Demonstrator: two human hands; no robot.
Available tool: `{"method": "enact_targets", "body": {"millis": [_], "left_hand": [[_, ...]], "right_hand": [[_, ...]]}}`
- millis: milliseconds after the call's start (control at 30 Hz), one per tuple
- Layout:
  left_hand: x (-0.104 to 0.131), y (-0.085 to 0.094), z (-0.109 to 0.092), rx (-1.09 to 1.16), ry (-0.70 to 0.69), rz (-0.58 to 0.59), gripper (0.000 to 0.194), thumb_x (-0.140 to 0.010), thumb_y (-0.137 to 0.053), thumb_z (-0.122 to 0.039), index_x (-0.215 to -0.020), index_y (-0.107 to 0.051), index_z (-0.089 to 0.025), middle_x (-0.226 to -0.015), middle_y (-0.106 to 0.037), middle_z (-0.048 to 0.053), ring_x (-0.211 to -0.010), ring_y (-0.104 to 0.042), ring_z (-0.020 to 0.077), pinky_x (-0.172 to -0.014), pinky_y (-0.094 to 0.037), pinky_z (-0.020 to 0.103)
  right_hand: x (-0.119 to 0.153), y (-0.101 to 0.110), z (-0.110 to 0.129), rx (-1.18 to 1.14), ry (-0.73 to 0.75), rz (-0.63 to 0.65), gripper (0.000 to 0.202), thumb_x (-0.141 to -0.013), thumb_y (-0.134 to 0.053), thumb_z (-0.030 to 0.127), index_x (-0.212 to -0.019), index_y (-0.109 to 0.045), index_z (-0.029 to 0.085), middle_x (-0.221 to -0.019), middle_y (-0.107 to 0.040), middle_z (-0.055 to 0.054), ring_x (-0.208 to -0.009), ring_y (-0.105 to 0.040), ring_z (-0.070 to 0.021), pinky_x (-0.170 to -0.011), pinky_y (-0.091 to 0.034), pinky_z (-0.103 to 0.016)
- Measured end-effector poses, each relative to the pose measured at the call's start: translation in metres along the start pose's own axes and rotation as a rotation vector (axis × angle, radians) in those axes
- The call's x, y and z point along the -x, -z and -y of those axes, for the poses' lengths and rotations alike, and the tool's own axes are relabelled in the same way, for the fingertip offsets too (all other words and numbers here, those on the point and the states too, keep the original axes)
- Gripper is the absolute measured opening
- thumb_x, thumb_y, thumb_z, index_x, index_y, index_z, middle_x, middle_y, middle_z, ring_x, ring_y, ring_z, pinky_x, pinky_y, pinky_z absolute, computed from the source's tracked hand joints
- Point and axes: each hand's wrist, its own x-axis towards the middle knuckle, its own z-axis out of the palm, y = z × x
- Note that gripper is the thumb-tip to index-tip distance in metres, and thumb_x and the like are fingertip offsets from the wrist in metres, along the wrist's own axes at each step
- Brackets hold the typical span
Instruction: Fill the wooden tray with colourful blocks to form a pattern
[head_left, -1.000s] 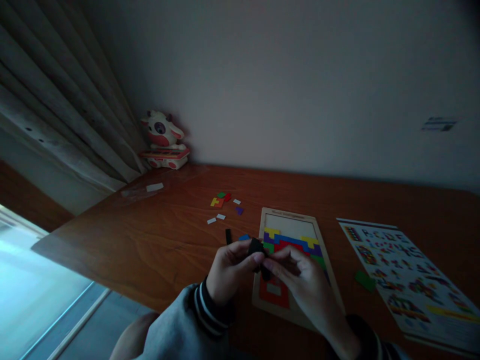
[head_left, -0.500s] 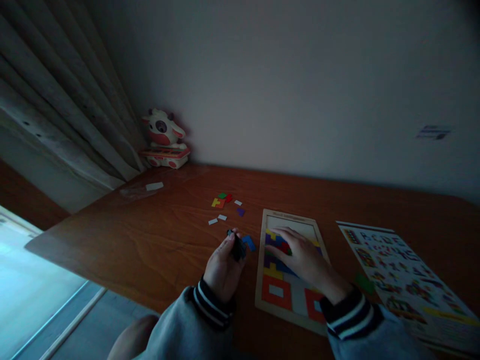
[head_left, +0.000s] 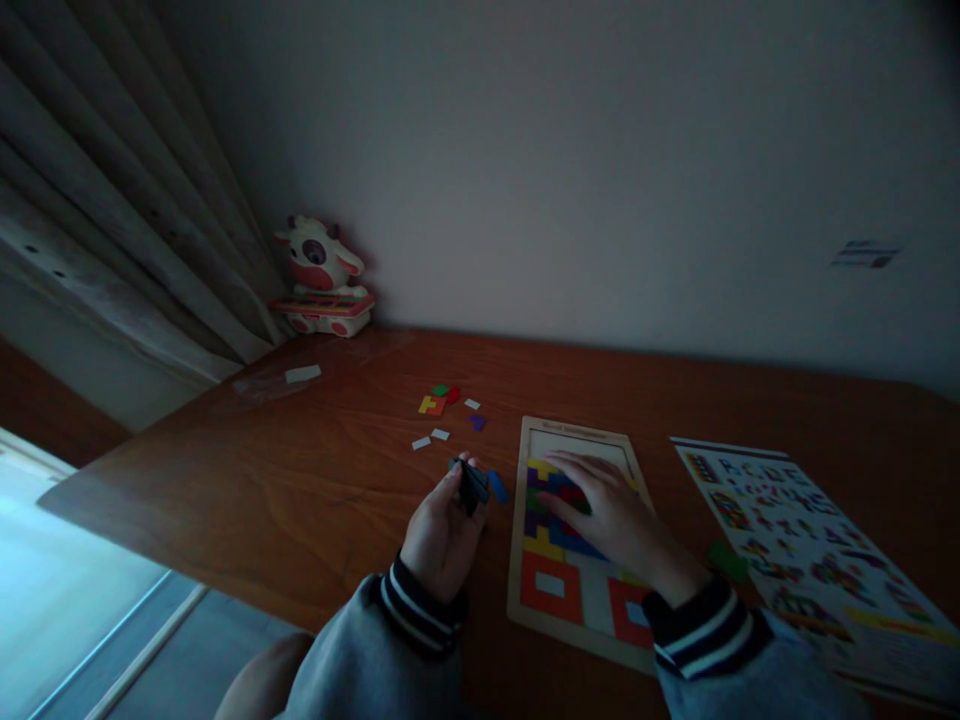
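Observation:
My left hand (head_left: 442, 535) is closed round some dark, flat pieces (head_left: 471, 485), held up off the table; their exact kind is hard to make out in the dim light. Just beyond its fingertips lies a blue puzzle piece (head_left: 496, 487). Over the wooden puzzle board (head_left: 515, 575) hovers my right hand (head_left: 611, 515), thumb and fingers apart. Coloured pieces lie in the board: orange-red ones (head_left: 536, 590) at the near corners, yellow (head_left: 544, 543), purple, blue, red and green ones farther up. Part of the board is hidden under my right hand.
Several loose pieces lie beyond my left hand, among them a yellow-and-orange pair (head_left: 432, 405), a purple one (head_left: 478, 423) and white ones (head_left: 421, 443). A printed sheet (head_left: 810, 560) lies on the right, a green piece (head_left: 727, 562) by its edge. A cow toy (head_left: 324, 280) stands at the back left.
My left hand has tilted the dark pieces slightly, so their edges show more. My right hand stays over the board with little movement. The whole view has shifted a little.

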Motion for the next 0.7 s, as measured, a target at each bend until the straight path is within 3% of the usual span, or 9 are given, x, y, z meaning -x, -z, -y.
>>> {"method": "enact_targets", "body": {"millis": [233,400,533,700], "left_hand": [[0.001,-0.002,0.0,0.03,0.012,0.021,0.023,-0.1,-0.042,-0.006,-0.098,-0.064,-0.007,-0.087,-0.071,0.008,-0.074,-0.071,0.0146,-0.069,-0.063,0.027],[0.002,-0.002,0.0,0.019,0.012,0.033,0.024,-0.1,-0.04,-0.006,-0.098,-0.064,-0.007,-0.086,-0.07,0.008,-0.074,-0.072,0.0147,-0.068,-0.064,0.027],[0.001,-0.002,0.0,0.022,0.008,0.038,0.026,-0.101,-0.038,-0.007,-0.097,-0.064,-0.007,-0.088,-0.069,0.009,-0.076,-0.072,0.0143,-0.069,-0.064,0.026],[0.001,-0.003,0.0,0.014,0.016,0.046,0.027,-0.101,-0.038,-0.007,-0.098,-0.064,-0.007,-0.088,-0.069,0.009,-0.077,-0.072,0.0149,-0.07,-0.064,0.028]], "right_hand": [[0.032,0.039,-0.051,0.03,-0.141,-0.028,0.036,-0.095,-0.049,0.043,-0.122,-0.063,0.023,-0.12,-0.07,-0.008,-0.111,-0.066,-0.0242,-0.097,-0.053,-0.042],[0.042,0.036,-0.065,-0.005,-0.138,-0.016,0.035,-0.096,-0.044,0.033,-0.124,-0.063,0.025,-0.116,-0.073,-0.007,-0.104,-0.069,-0.0226,-0.09,-0.056,-0.039],[0.041,0.031,-0.067,0.02,-0.069,-0.071,0.029,-0.094,-0.047,0.03,-0.114,-0.068,0.027,-0.111,-0.074,-0.006,-0.104,-0.069,-0.0233,-0.092,-0.054,-0.043],[0.041,0.031,-0.066,0.04,-0.03,-0.042,0.027,-0.096,-0.047,0.03,-0.114,-0.067,0.026,-0.113,-0.072,-0.005,-0.107,-0.066,-0.0228,-0.095,-0.052,-0.044]]}}
